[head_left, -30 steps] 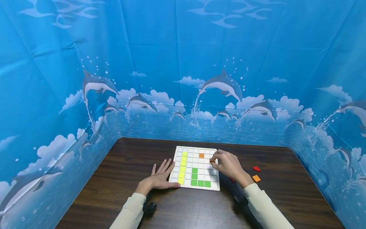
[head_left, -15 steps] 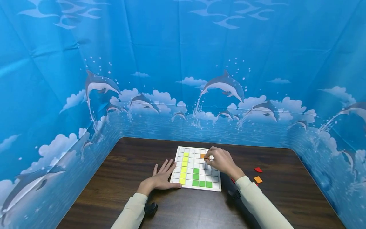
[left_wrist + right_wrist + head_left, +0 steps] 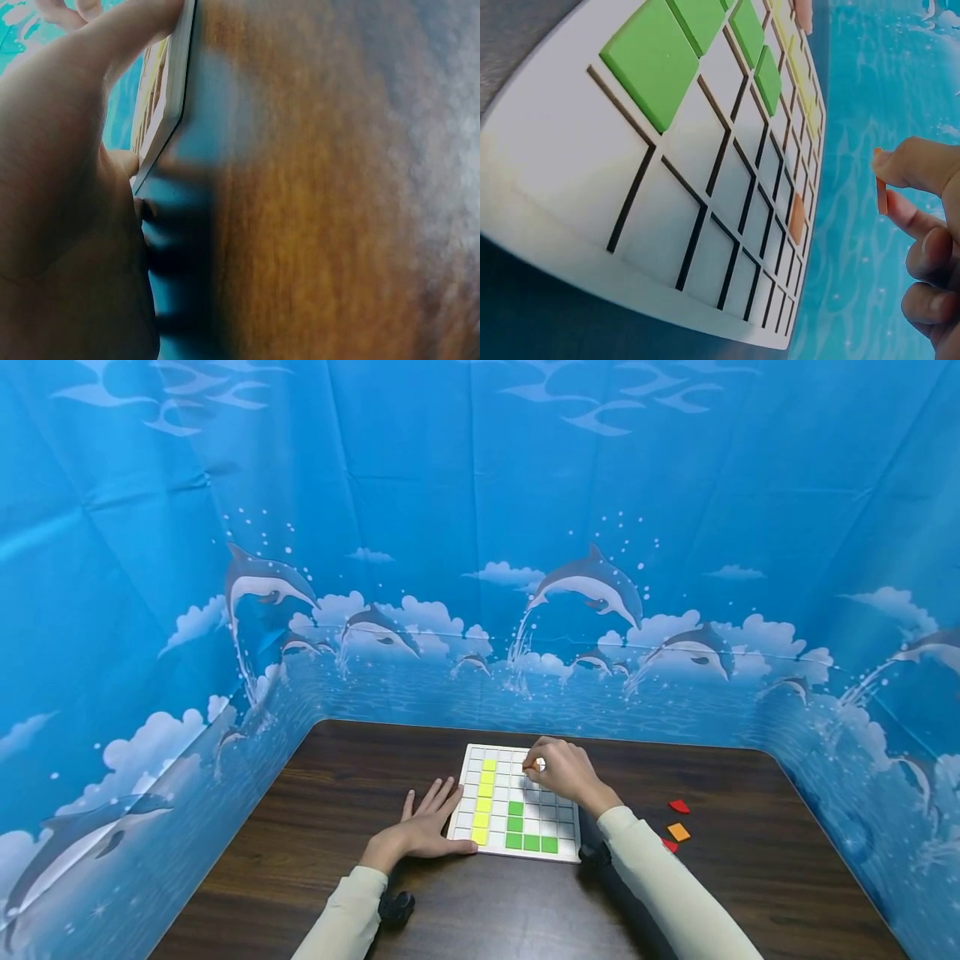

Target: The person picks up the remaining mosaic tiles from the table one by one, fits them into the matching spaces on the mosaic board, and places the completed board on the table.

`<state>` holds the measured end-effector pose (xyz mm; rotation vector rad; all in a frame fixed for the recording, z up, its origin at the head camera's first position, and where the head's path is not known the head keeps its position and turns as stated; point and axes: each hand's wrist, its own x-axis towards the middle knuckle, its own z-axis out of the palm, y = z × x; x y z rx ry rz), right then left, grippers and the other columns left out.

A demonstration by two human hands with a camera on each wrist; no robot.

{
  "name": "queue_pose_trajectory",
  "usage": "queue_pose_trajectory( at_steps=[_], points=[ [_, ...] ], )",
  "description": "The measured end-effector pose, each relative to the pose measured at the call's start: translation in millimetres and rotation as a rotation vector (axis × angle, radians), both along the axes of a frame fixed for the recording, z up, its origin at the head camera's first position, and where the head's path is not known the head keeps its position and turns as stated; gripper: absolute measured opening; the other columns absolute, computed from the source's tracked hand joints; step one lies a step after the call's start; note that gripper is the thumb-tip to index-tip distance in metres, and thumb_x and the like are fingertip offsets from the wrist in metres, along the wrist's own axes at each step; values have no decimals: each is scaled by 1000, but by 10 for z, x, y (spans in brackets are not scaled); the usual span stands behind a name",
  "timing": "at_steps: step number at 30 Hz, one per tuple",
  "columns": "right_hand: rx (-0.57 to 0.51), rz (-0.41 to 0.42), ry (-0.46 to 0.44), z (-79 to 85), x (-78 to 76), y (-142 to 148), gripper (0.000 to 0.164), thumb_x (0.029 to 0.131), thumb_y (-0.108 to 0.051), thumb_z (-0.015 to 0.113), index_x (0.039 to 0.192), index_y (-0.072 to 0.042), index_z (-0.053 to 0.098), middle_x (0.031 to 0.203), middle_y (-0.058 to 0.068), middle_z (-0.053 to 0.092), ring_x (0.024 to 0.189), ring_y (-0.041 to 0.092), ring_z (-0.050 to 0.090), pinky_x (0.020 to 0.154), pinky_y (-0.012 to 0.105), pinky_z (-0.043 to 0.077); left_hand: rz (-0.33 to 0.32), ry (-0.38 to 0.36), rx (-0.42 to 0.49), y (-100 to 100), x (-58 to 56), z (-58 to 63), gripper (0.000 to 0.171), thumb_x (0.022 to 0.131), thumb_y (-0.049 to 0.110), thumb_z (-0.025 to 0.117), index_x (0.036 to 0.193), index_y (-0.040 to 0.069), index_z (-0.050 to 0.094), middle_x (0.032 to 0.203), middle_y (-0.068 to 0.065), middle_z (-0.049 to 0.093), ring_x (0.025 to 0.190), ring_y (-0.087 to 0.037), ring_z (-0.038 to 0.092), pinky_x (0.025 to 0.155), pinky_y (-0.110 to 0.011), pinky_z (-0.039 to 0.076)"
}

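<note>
1. The right hand [image 3: 566, 770] is sitting farther left over the board [image 3: 501, 785] than one second ago, when it was reaching only the right edge. The left hand [image 3: 422, 832] is keeping its place. A lower red piece [image 3: 670, 845] is now showing more fully beside the right sleeve [image 3: 663, 872].
2. The right hand is pinching a thin orange tile [image 3: 881, 181] on edge between thumb and finger; the other fingers are curling in. In the right wrist view the tile is hanging clear of the board.
3. The left hand is lying with fingers spread and straight, gripping nothing; its thumb is touching the board's near left corner.
4. The board is lying flat on the dark wooden table [image 3: 300, 843]. Yellow tiles [image 3: 483, 804] are forming a column on its left side, and five green tiles [image 3: 514, 824] are forming an L near its front edge.
5. A second orange tile [image 3: 797, 219] is resting in a square toward the board's far side; in the head view the right hand is obscuring that area.
6. A loose orange tile [image 3: 678, 832] is lying on the table right of the board, between the lower red piece and an upper red piece [image 3: 679, 807].
7. A blue dolphin curtain [image 3: 480, 527] is enclosing the table's far edge and sides.
</note>
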<state>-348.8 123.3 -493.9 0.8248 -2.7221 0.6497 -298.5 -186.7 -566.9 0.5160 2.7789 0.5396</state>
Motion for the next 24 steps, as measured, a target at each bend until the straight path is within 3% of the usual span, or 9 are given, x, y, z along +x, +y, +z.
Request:
queue_pose_trajectory(
  at_steps=[2, 9, 14, 24],
  points=[
    [0, -5, -5, -5, -21, -20, 5, 94, -20, 84, 97, -18, 87, 113, 1, 78, 74, 11, 68, 52, 24, 44, -4, 4, 0, -15, -23, -45, 124, 80, 95, 56, 174, 29, 11, 182, 2, -1, 169, -26, -5, 129, -69, -9],
    [31, -25, -30, -49, -122, -62, 4, 95, -20, 83, 97, -19, 87, 117, 2, 79, 77, 11, 69, 53, 24, 45, -15, -20, 42, 1, 49, 95, 121, 82, 92, 58, 174, 29, 10, 182, -3, -1, 169, -33, -5, 126, -73, -10],
    [41, -45, -58, -85, -197, -105, 4, 95, -21, 84, 98, -21, 86, 114, 1, 79, 70, 8, 65, 54, 26, 45, -10, -15, 23, -6, 28, 62, 121, 83, 94, 55, 174, 29, 9, 182, -3, -2, 169, -32, -5, 126, -73, -10],
    [49, -58, -93, -126, -261, -231, 4, 94, -20, 85, 97, -20, 85, 108, 0, 78, 73, 12, 65, 54, 29, 46, -33, -17, 49, 23, 112, 214, 119, 85, 88, 60, 174, 25, 12, 182, -7, 1, 168, -34, -5, 125, -76, -10]
  ],
)
